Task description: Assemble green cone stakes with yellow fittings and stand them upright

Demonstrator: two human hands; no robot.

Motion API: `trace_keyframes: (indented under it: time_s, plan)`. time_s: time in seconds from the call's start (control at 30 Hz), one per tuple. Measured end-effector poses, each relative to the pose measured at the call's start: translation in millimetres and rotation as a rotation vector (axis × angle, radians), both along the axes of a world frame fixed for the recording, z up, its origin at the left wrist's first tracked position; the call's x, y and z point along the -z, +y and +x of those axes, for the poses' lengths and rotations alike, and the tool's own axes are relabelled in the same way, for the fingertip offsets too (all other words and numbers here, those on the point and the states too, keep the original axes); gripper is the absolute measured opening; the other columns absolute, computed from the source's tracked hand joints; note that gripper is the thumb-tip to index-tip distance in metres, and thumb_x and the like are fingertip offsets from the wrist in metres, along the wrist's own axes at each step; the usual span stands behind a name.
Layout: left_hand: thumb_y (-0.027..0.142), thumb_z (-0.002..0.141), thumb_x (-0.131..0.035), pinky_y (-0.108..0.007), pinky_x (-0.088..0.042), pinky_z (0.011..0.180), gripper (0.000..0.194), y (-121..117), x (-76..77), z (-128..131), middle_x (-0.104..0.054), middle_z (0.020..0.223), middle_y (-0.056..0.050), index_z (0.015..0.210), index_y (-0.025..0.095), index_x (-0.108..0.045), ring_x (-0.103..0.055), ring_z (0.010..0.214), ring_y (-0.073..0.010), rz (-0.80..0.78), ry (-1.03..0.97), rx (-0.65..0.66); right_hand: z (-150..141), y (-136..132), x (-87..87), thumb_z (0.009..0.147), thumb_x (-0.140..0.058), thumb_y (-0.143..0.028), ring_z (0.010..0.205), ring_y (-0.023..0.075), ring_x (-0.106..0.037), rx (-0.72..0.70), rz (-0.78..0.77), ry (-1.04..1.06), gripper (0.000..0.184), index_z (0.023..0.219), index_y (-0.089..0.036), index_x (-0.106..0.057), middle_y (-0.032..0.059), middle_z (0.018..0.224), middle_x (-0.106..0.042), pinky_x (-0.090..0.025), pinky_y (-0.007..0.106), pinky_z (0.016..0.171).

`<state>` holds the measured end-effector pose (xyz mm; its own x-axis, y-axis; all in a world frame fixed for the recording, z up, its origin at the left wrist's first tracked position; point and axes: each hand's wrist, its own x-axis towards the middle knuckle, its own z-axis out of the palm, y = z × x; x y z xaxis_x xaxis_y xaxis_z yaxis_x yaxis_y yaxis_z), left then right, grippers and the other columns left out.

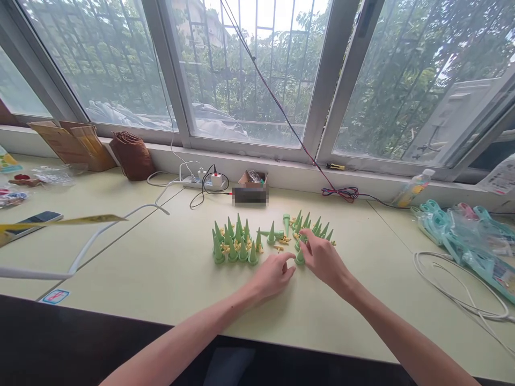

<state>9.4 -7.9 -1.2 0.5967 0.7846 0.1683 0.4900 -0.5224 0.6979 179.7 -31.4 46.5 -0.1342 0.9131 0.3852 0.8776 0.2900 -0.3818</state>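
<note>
Left hand (273,274) and right hand (324,262) are near two green cone clusters (243,252).

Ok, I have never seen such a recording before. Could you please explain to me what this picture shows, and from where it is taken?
There is no machine here: a person works with two bare hands. The single picture comes from a camera worn on the head, looking forward and down.

On the pale table stand two groups of green cones, one on the left and one on the right, with small yellow pieces among and between them.

The left hand has thumb and index finger apart, close to a cone at the front of the right group. The right hand is over that same group; whether it grips a cone, I cannot tell.

Behind are windows.
</note>
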Motion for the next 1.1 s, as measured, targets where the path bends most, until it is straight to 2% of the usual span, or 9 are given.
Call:
trace_keyframes:
  time_s: [0.13, 0.27, 0.43, 0.53, 0.63, 0.8, 0.93, 1.0, 1.1]
  plan:
    - [0.017, 0.084, -0.050, -0.024, -0.035, 0.054, 0.023, 0, -0.4, 1, -0.058, 0.057, 0.003, 0.100, 0.018, -0.065, -0.050, 0.053, -0.0133, 0.008, -0.016, 0.011, -18, 0, -5.8, 0.098, -0.037, -0.020, 0.056, 0.0162, -0.057, -0.007, 0.129, -0.061, 0.024, 0.111, -0.013, -0.056, 0.0027, 0.069, -0.061, -0.037, 0.024, 0.052]
    - [0.017, 0.082, -0.050, -0.024, -0.030, 0.050, 0.013, 2, 4.3, 3, -0.055, 0.056, 0.002, 0.078, 0.016, -0.061, -0.046, 0.051, -0.0127, 0.022, 0.004, -0.018, -39, 18, -11.4, 0.098, -0.041, -0.018, 0.069, 0.0170, -0.062, -0.030, 0.108, -0.084, 0.021, 0.111, -0.014, -0.056, 0.0078, 0.088, -0.065, -0.042, 0.025, 0.061]
    - [0.022, 0.085, -0.050, -0.025, -0.030, 0.049, 0.013, 3, 7.2, 2, -0.054, 0.056, 0.001, 0.082, 0.016, -0.061, -0.045, 0.051, -0.0140, 0.009, 0.022, -0.061, -59, 52, -16.0, 0.096, -0.050, -0.022, 0.076, 0.0198, -0.062, 0.015, -0.064, -0.058, 0.018, 0.109, -0.012, -0.058, 0.0134, 0.099, -0.064, -0.043, 0.027, 0.061]
    - [0.023, 0.086, -0.049, -0.025, -0.031, 0.049, 0.015, 3, 7.0, 1, -0.056, 0.059, 0.001, 0.086, 0.016, -0.062, -0.047, 0.051, -0.0137, -0.012, 0.010, -0.046, -64, 67, -12.6, 0.096, -0.051, -0.021, 0.077, 0.0204, -0.061, -0.008, -0.128, -0.004, 0.014, 0.099, -0.012, -0.061, 0.0125, 0.091, -0.065, -0.042, 0.027, 0.062]
    - [0.021, 0.085, -0.049, -0.024, -0.030, 0.048, 0.014, 4, 7.8, 1, -0.056, 0.057, 0.001, 0.082, 0.016, -0.062, -0.046, 0.049, -0.0126, -0.019, -0.018, -0.040, -66, 74, -6.5, 0.097, -0.048, -0.018, 0.074, 0.0186, -0.060, -0.032, -0.119, 0.012, 0.017, 0.087, -0.013, -0.061, 0.0103, 0.084, -0.064, -0.042, 0.026, 0.063]
    - [0.014, 0.083, -0.049, -0.023, -0.027, 0.047, 0.015, 4, 6.4, 4, -0.047, 0.050, 0.004, 0.069, 0.016, -0.055, -0.039, 0.044, -0.0094, 0.064, -0.155, -0.097, -63, 69, -7.9, 0.098, -0.042, -0.015, 0.067, 0.0151, -0.055, -0.048, -0.082, 0.026, 0.024, 0.079, -0.015, -0.057, 0.0070, 0.078, -0.062, -0.039, 0.025, 0.062]
    - [0.016, 0.087, -0.047, -0.022, -0.030, 0.049, 0.013, 1, -1.0, 3, -0.043, 0.053, 0.006, 0.077, 0.016, -0.054, -0.035, 0.046, -0.0076, 0.177, -0.295, -0.127, -55, 54, -21.5, 0.098, -0.041, -0.015, 0.066, 0.0142, -0.052, -0.053, 0.050, 0.056, 0.022, 0.081, -0.016, -0.054, 0.0049, 0.078, -0.060, -0.037, 0.024, 0.062]
    - [0.017, 0.090, -0.047, -0.021, -0.032, 0.049, 0.010, -2, -5.6, 2, -0.048, 0.063, 0.005, 0.086, 0.017, -0.056, -0.034, 0.045, -0.0058, 0.270, -0.428, -0.147, -47, 45, -28.3, 0.098, -0.041, -0.017, 0.063, 0.0137, -0.049, -0.057, 0.104, 0.062, 0.023, 0.078, -0.017, -0.052, 0.0028, 0.073, -0.057, -0.036, 0.024, 0.061]
    - [0.019, 0.091, -0.050, -0.019, -0.036, 0.047, 0.007, -5, -11.1, 0, -0.055, 0.091, -0.002, 0.096, 0.019, -0.054, -0.038, 0.047, -0.0026, 0.345, -0.560, -0.228, -34, 35, -35.8, 0.097, -0.042, -0.020, 0.057, 0.0126, -0.043, -0.067, 0.130, 0.082, 0.026, 0.072, -0.019, -0.047, 0.0002, 0.067, -0.053, -0.033, 0.024, 0.058]
